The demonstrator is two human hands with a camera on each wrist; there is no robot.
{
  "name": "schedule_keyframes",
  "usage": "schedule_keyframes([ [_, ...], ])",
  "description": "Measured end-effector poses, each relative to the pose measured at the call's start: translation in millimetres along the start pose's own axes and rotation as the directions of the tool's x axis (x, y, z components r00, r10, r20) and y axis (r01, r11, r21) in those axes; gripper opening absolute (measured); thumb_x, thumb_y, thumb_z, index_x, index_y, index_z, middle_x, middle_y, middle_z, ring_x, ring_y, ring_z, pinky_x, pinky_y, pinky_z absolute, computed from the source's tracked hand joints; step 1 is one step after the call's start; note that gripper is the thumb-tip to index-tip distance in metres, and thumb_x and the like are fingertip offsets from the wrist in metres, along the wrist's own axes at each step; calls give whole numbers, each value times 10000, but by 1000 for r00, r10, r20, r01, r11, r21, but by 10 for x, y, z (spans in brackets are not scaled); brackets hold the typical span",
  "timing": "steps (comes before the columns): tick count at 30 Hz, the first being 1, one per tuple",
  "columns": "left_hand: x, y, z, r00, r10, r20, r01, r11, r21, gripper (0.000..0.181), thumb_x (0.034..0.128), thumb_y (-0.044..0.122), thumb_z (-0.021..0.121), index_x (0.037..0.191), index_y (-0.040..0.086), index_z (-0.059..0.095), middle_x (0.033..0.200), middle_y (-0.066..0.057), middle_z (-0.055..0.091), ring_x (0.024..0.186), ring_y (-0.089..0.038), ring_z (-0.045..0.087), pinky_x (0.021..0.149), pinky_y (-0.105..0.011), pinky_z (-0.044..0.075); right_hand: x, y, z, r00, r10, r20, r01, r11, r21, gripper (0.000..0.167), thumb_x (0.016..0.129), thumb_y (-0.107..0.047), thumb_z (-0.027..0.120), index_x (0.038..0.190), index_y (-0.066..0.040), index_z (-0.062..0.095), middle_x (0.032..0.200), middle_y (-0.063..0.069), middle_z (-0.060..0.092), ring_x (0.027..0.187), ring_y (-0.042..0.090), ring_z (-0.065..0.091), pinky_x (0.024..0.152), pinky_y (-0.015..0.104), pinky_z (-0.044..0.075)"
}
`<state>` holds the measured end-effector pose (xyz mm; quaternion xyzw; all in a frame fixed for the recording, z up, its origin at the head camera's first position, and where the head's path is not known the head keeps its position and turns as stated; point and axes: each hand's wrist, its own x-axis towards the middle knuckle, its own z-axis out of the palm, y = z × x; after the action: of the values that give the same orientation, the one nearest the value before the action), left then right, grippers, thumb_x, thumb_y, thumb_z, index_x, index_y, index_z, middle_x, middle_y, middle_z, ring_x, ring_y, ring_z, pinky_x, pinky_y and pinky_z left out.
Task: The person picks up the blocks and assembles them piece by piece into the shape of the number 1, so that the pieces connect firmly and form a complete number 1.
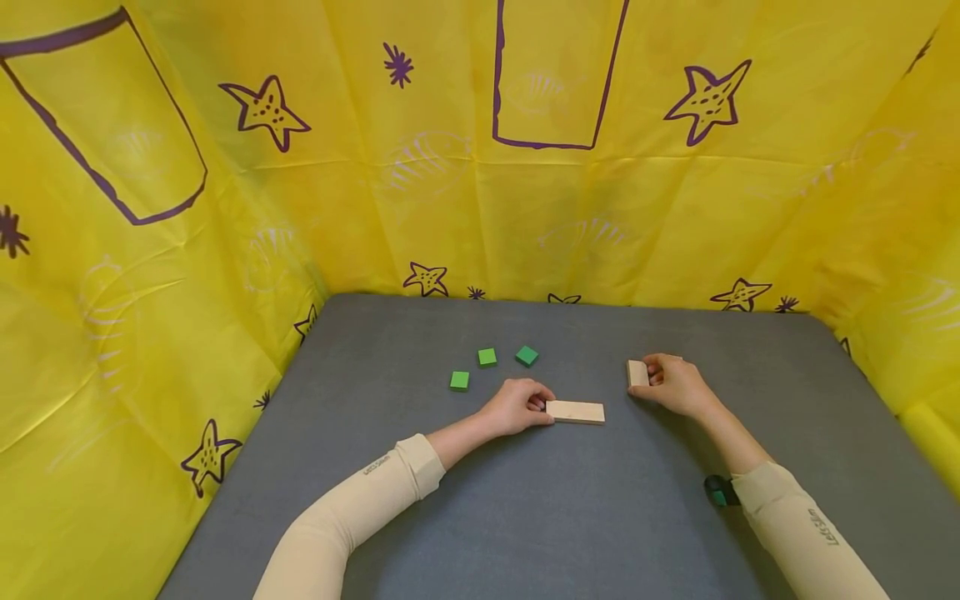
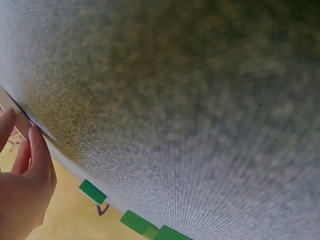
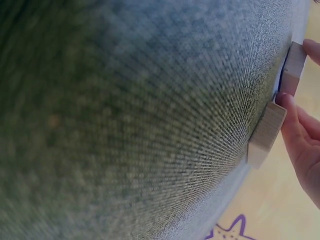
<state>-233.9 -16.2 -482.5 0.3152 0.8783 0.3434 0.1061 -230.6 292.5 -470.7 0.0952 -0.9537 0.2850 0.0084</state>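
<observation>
My left hand (image 1: 517, 407) pinches the left end of a long, flat wooden block (image 1: 576, 412) that lies on the table. In the left wrist view, thumb and fingertip meet the end of this pale block (image 2: 21, 122). Farther right, my right hand (image 1: 673, 385) grips a wooden block (image 1: 637, 374) between thumb and fingers, close to the tabletop. The right wrist view shows that block (image 3: 294, 70) by the fingertips, plus another wooden block (image 3: 267, 132) just beside the hand. In the head view the hand hides most of this second one.
Beyond my left hand lie a light green tile (image 1: 459, 381), a second light green tile (image 1: 487, 357) and a darker green tile (image 1: 527, 356). The grey table (image 1: 570, 517) is bordered by yellow cloth walls (image 1: 450, 225). A dark wrist strap (image 1: 720, 492) shows at my right sleeve.
</observation>
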Motion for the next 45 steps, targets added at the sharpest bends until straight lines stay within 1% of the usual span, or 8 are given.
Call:
schedule_keyframes([
  [9, -33, -8, 6, 1000, -4, -6, 4, 1000, -9, 290, 817, 147, 804, 1070, 35, 717, 935, -33, 678, 820, -59, 621, 713, -123, 481, -14, -15, 6, 1000, 16, 12, -16, 1000, -2, 616, 786, -265, 810, 1167, 148, 560, 988, 203, 616, 845, 290, 584, 748, 410, 494],
  [15, -89, 4, -4, 1000, -5, -8, 5, 1000, -28, 293, 809, 136, 810, 1064, 27, 714, 932, -40, 672, 815, -59, 620, 710, -121, 486, -17, -36, -2, 1000, 13, 12, -13, 1000, 0, 613, 783, -265, 813, 1162, 147, 562, 987, 202, 616, 847, 292, 584, 747, 411, 493],
  [25, -243, 55, 15, 1000, -3, 1, 4, 998, -67, 295, 809, 135, 810, 1066, 30, 713, 934, -35, 668, 811, -58, 622, 710, -114, 490, -35, -53, -12, 1000, 3, 15, -3, 1000, -5, 607, 778, -253, 816, 1152, 154, 564, 981, 206, 609, 841, 302, 580, 742, 422, 497],
  [31, -368, 88, 25, 1000, 15, 3, -14, 995, -98, 290, 806, 111, 809, 1059, 15, 705, 926, -38, 660, 798, -44, 612, 710, -118, 498, -29, -32, -3, 1000, -4, 12, 5, 1000, -5, 609, 777, -254, 817, 1149, 155, 564, 978, 204, 612, 840, 298, 580, 740, 411, 493],
  [39, -510, 118, 25, 999, 23, -33, -28, 988, -155, 286, 785, 78, 819, 1036, 2, 706, 918, -54, 665, 807, -104, 644, 710, -145, 519, -20, -26, -9, 1000, -1, 20, 1, 1000, -5, 616, 778, -264, 819, 1152, 155, 566, 985, 206, 614, 841, 297, 580, 742, 412, 489],
  [45, -627, 163, 29, 999, 27, -19, -30, 982, -184, 275, 787, 70, 815, 1030, 5, 703, 928, -52, 668, 809, -110, 648, 723, -158, 525, -17, -35, -1, 1000, -4, 31, 4, 1000, -4, 616, 778, -257, 821, 1151, 161, 564, 979, 209, 615, 828, 296, 579, 737, 422, 495],
])
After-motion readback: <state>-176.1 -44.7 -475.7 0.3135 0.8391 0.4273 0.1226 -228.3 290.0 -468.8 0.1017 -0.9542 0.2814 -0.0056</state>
